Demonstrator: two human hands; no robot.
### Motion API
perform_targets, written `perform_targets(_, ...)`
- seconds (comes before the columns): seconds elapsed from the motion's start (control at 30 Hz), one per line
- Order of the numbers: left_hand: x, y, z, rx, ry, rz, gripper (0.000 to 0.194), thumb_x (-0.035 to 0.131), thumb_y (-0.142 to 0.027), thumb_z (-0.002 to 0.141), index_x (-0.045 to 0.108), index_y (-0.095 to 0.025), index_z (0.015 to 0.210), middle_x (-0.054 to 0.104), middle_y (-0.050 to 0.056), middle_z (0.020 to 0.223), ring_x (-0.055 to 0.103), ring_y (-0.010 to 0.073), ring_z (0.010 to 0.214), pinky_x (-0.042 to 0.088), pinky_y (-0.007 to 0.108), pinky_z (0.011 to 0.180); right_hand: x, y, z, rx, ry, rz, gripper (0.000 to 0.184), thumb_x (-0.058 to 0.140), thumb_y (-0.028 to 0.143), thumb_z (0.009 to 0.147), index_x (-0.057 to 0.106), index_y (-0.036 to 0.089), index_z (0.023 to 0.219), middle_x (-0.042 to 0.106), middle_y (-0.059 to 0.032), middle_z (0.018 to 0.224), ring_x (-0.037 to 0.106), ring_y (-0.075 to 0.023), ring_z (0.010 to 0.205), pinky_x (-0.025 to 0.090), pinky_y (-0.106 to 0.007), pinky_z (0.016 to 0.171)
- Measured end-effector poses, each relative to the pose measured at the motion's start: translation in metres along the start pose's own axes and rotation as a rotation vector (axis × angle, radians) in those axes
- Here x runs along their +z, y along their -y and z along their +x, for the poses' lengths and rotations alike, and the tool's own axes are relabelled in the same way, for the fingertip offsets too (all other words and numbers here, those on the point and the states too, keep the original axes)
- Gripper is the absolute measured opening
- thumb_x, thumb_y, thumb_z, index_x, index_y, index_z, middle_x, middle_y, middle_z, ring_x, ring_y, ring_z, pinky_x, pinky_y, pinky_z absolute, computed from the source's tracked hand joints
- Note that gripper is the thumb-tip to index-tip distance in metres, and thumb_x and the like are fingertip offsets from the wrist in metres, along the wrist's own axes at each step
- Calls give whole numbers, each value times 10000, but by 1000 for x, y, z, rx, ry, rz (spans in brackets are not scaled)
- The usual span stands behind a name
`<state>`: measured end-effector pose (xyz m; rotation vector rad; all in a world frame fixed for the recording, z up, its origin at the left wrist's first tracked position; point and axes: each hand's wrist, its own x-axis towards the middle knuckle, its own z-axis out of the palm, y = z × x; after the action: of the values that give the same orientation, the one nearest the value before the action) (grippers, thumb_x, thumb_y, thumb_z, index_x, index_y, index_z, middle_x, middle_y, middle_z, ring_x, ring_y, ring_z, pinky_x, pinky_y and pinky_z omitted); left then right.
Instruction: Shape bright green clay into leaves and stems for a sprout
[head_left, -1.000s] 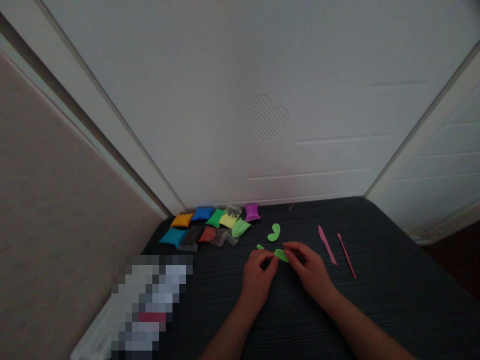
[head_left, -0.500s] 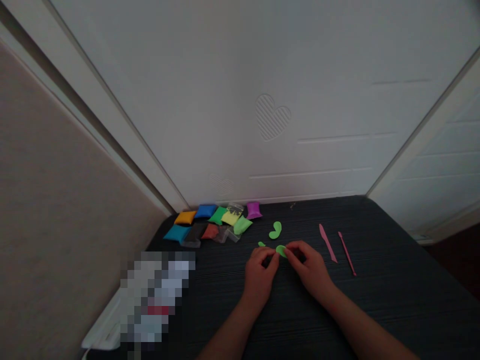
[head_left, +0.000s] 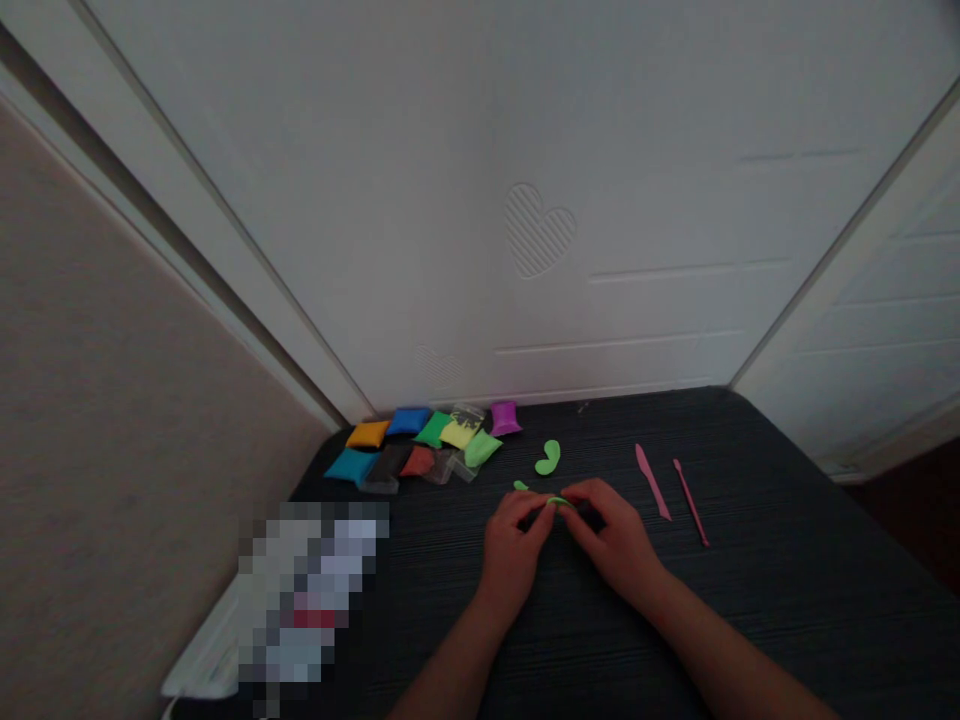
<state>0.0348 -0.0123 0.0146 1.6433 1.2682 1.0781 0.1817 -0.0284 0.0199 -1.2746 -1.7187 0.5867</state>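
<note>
Between my two hands is a small flat piece of light green modelling clay (head_left: 557,501), seen nearly edge-on and partly covered by fingertips. My left hand (head_left: 517,540) pinches it from the left with thumb and forefinger. From the right, my right hand (head_left: 611,525) pinches its other side. Just beyond them lies a curved light green clay piece (head_left: 550,458) shaped like two joined petals. A smaller green bit (head_left: 520,486) shows behind my left fingers, its lower part hidden.
Several coloured clay packets (head_left: 409,421) lie at the back left of the dark table (head_left: 585,640). A pink plastic knife (head_left: 652,483) and a thin pink tool (head_left: 691,503) lie to the right. A blurred white package (head_left: 322,590) is at the left edge. A white panel (head_left: 420,200) stands behind.
The green clay between my fingers has tipped from showing its flat face to nearly edge-on. My hands have drawn slightly closer together. The view has shifted a little.
</note>
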Motion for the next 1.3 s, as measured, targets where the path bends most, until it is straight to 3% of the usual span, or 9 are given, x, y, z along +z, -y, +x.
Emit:
perform_targets(0.3,1,-3,-1,-19,21,3,197,550,-294,769,626,-200,924,604,11,820,542,141,737,413,255,662,1,1,3,101,-26,80,93,503,227,804,579,205,853,594,-18,823,549,-145,787,432,-277,711)
perform_targets(0.47,2,0,-1,-23,15,22,147,544,-291,770,629,-175,802,607,16,806,545,148,766,408,260,696,2,3,2,208,-38,139,126,508,292,800,569,202,864,603,-16,810,563,-151,760,440,-280,689)
perform_targets(1.07,3,-5,-3,7,-102,67,87,534,-253,770,589,-187,782,569,-3,771,536,129,723,410,243,671,2,6,-1,182,14,75,129,507,269,795,560,205,892,600,-8,811,558,-142,746,429,-265,678)
perform_targets(1.3,2,-6,-5,50,-66,116,96,524,-265,772,566,-183,802,548,0,760,516,138,708,400,253,648,2,6,-1,186,18,36,112,491,262,803,578,205,842,606,1,762,550,-136,692,417,-259,639)
